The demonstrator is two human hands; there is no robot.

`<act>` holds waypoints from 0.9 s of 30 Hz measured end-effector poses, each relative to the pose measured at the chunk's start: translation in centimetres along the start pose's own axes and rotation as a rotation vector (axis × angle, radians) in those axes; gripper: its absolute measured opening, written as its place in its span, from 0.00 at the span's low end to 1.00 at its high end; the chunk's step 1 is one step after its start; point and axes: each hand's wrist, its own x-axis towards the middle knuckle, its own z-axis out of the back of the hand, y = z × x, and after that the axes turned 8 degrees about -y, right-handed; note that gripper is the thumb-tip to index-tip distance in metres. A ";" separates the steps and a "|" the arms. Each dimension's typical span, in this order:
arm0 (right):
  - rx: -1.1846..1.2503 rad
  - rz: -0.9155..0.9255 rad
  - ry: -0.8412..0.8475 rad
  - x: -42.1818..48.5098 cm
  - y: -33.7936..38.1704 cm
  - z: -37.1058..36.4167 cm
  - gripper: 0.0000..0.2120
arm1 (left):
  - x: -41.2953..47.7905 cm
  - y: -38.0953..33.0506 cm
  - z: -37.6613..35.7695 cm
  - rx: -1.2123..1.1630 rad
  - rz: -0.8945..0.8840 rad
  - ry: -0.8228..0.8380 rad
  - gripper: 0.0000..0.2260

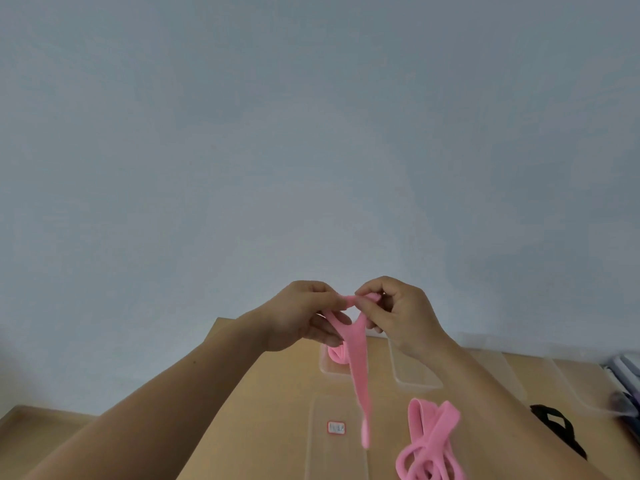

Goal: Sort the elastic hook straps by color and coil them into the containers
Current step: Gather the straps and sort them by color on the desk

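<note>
Pale blue-grey wall (pixel 311 133) fills most of the view; light wooden table (pixel 263 393) sits low, at 6 o'clock. Left hand (pixel 304 315) & right hand (pixel 398 313) are raised, each pinching the top of a flat pink elastic strap (pixel 358 368), tail hanging toward 6. Step in hand, prob.: starting the coil. Next calls for winding w/ even tension, then lowering it into the clear plastic container (pixel 325 367) just below the hands, which holds a pink coil (pixel 335 355). Loose pink strap bundle (pixel 429 441) lies at 5 o'clock.
</note>
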 end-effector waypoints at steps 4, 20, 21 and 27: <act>-0.056 0.091 -0.001 -0.1 0.1 -0.4 0.10 | 0.1 0.0 0.0 -0.068 -0.013 0.027 0.08; 0.083 -0.062 0.008 0.2 -1.1 -0.6 0.04 | 1.0 0.5 -0.6 0.087 -0.250 -0.235 0.07; 0.130 -0.133 0.025 0.3 -1.0 -0.6 0.05 | 1.0 0.5 -0.6 0.130 -0.300 -0.261 0.07; 0.146 -0.180 0.026 0.6 -0.3 -0.8 0.05 | 1.4 1.0 -0.6 0.303 -0.455 -0.301 0.09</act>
